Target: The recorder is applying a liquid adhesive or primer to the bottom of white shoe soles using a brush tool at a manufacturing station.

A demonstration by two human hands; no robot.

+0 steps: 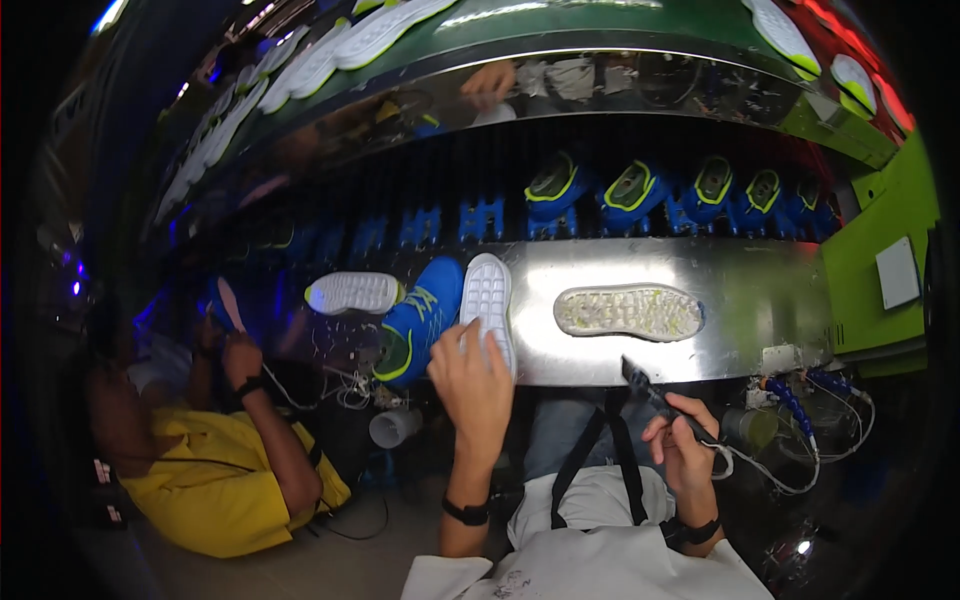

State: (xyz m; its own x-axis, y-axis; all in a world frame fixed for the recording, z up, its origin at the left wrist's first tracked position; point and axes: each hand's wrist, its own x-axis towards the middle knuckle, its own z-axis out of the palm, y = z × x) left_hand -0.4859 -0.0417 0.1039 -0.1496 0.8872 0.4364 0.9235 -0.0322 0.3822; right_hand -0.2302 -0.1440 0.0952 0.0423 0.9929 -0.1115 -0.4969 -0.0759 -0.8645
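A white shoe sole (487,283) lies lengthwise on the metal bench, treaded side up. My left hand (470,390) reaches over its near end, fingers stretched out and a little apart, the fingertips seeming to touch it. Just left of it is a blue shoe (425,310) with yellow-green laces and lining, close to my thumb. My right hand (683,445) is closed round a dark-handled brush (650,388), with a pale tube running from its rear end. The brush tip points toward another sole (630,312), lying crosswise with a yellowish, patchy face up; the two are apart.
Another white sole (352,293) lies left of the shoe. Blue shoes (632,190) stand on a rack behind the bench (760,300), beneath a shelf of soles (385,35). A co-worker in yellow (215,475) sits at left. Blue hoses (790,405) and a green panel (880,270) are at right.
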